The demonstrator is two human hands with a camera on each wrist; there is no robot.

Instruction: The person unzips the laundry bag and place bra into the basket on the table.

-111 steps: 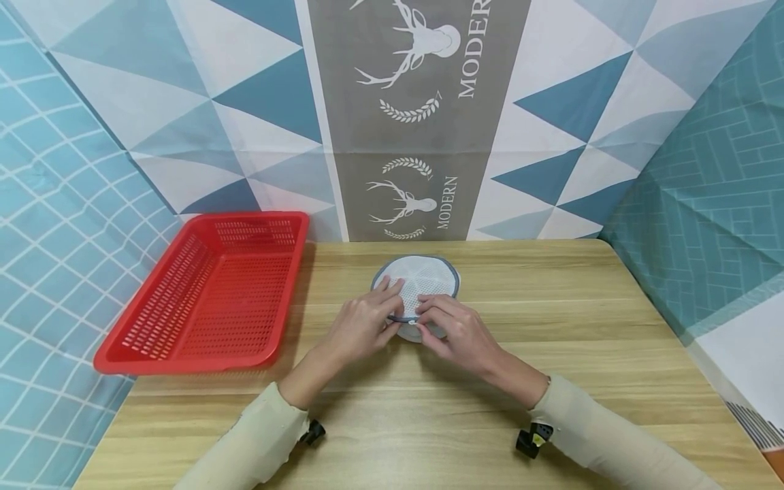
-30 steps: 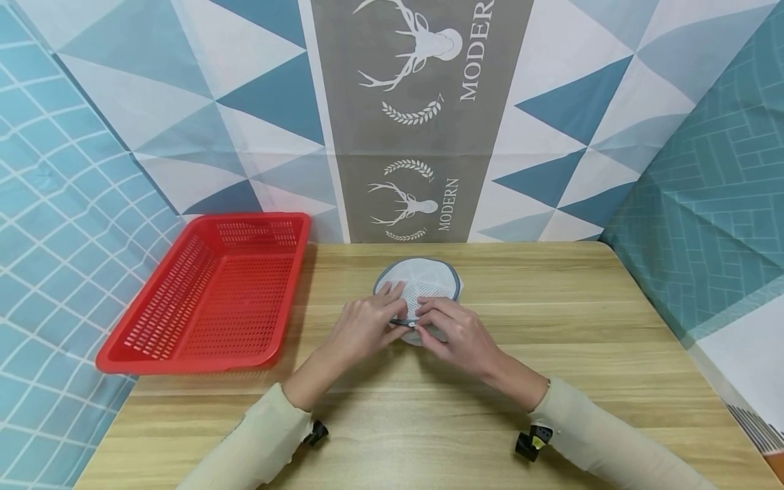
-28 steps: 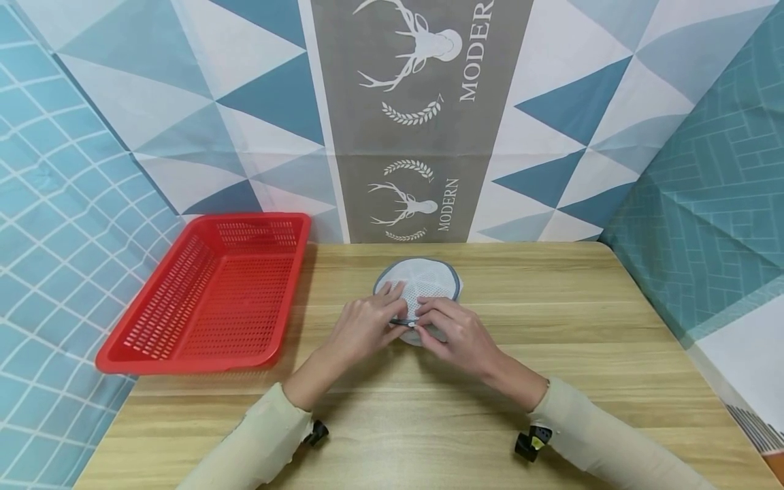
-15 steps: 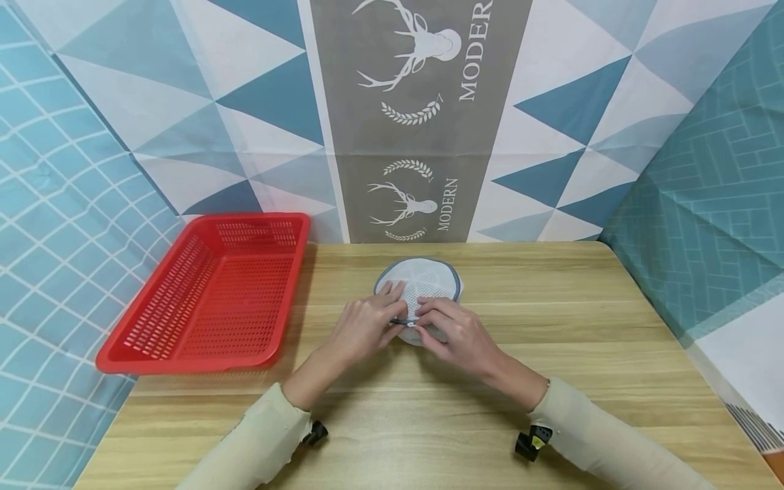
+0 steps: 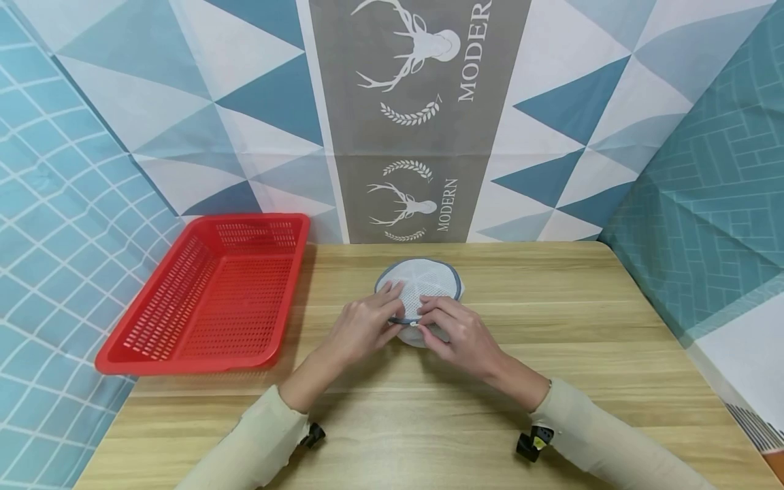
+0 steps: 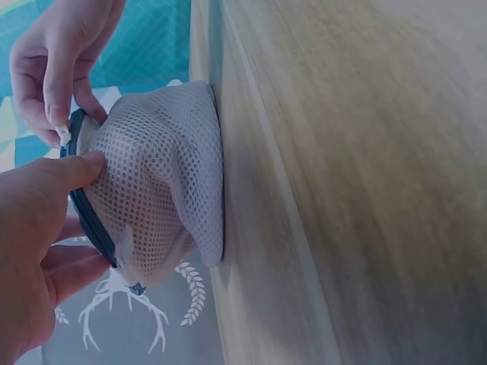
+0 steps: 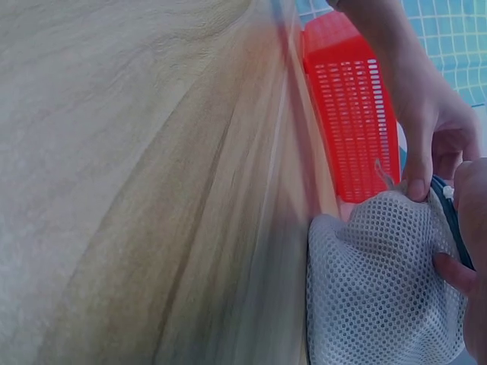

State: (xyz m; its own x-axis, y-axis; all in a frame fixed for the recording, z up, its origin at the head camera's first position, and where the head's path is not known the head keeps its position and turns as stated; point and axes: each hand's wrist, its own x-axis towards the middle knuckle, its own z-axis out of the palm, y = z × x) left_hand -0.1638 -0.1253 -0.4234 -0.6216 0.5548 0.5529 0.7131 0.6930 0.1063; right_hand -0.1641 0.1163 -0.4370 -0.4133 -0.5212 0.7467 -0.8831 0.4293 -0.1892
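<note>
A round white mesh laundry bag point(image 5: 419, 275) with a dark blue zippered edge stands on the table between both hands. My left hand point(image 5: 363, 324) pinches the near zippered edge, thumb on the mesh side in the left wrist view. At that same edge, my right hand point(image 5: 454, 331) pinches the zipper close to its small white pull point(image 6: 63, 135). The mesh wall point(image 7: 380, 281) bulges below the zipper, its base on the wood. A thin loop point(image 7: 383, 173) sticks up beside the left thumb. Fingers hide part of the zipper.
A red plastic basket point(image 5: 283, 320) with slotted walls stands at the left of the wooden table point(image 5: 551, 292). Patterned cloth walls point(image 5: 554, 150) rise behind and at both sides. A small black device point(image 5: 534, 442) is strapped at each wrist.
Hands and bag stay nearly in place. The zippered edge between the fingers has tilted slightly, with more of its blue band showing than a second ago.
</note>
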